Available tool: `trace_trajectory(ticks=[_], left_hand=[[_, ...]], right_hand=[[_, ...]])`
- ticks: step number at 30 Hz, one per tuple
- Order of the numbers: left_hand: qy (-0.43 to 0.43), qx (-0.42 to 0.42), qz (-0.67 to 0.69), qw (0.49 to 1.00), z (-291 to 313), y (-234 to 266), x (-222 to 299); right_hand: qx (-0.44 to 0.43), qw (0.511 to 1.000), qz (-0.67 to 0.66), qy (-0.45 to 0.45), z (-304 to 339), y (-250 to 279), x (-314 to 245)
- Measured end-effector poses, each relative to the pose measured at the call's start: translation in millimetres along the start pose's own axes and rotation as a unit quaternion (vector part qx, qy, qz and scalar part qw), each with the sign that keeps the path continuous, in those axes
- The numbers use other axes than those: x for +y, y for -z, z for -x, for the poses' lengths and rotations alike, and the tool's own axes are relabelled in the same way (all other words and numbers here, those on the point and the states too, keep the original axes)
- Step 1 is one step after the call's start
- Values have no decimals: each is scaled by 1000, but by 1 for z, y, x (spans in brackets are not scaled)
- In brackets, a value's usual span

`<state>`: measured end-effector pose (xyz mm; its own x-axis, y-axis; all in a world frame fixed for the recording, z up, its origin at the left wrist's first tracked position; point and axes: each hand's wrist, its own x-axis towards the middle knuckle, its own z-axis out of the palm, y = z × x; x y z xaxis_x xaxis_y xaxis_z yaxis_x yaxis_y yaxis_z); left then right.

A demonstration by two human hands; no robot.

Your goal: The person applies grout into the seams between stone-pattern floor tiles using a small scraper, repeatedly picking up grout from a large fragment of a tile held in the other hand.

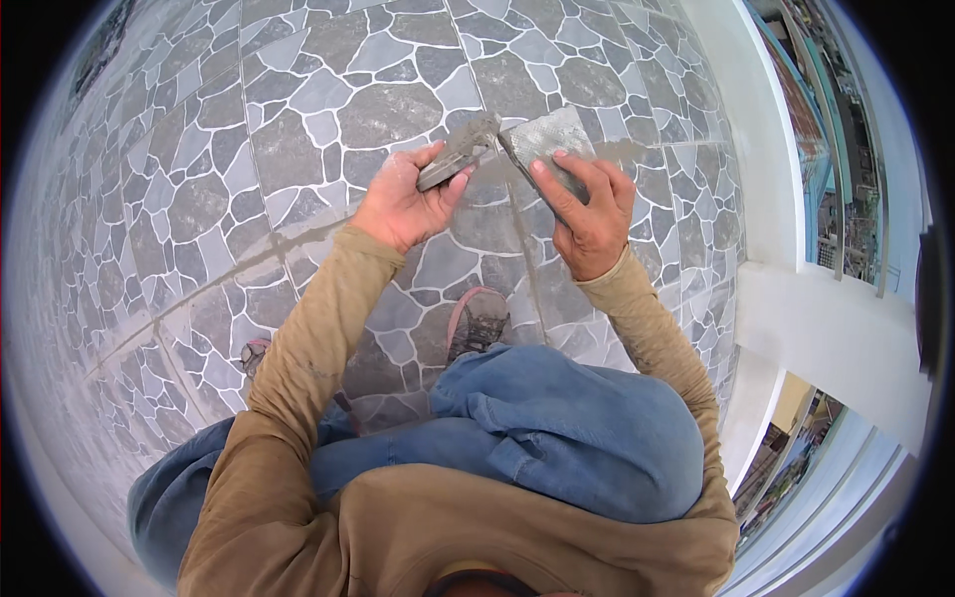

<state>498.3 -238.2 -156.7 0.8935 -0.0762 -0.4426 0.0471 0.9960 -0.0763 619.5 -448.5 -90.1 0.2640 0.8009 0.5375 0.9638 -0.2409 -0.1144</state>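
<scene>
My left hand (410, 204) is closed round a narrow, thick grey piece (463, 149) smeared with mortar, thumb on one side and fingers on the other. In my right hand (597, 214) is a flat, roughly square grey slab (547, 131) with a textured, mortar-coated face, my fingers lying across its near part. The two pieces are held tilted toward each other, their edges close; whether they touch I cannot tell. Below them is the stone-patterned tiled floor (388, 109), with wet grey mortar (622, 151) along a tile joint beside the slab.
Another mortar-smeared joint (239, 267) runs off to the left. My shoe (479, 320) stands on the tiles under my bent, jeans-clad knees (567, 428). A white low wall (771, 169) with metal railings (836, 199) borders the floor on the right.
</scene>
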Motion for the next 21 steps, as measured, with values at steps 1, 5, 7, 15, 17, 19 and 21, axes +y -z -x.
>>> trace_trajectory(ticks=[1, 5, 7, 15, 17, 19, 21], left_hand=[[-6, 1, 2, 1000, 3, -5, 6], [-196, 75, -206, 956, 7, -25, 24], [-238, 88, -287, 924, 10, -29, 26], [-241, 131, -468, 840, 9, -38, 15], [-255, 132, -478, 830, 10, -40, 7], [-262, 127, -490, 822, 7, -39, 1], [-301, 148, -510, 792, 3, -32, -6]], right_hand=[[-33, 999, 1, 3, 3, 5, 1], [-16, 990, -84, -112, -5, 24, 7], [45, 978, -123, -161, -18, 30, 10], [-74, 990, -122, -8, -43, 49, 5], [-91, 990, -103, 23, -43, 45, -2], [-118, 990, -65, 41, -45, 34, -17], [-134, 988, -67, 41, -36, 19, -25]])
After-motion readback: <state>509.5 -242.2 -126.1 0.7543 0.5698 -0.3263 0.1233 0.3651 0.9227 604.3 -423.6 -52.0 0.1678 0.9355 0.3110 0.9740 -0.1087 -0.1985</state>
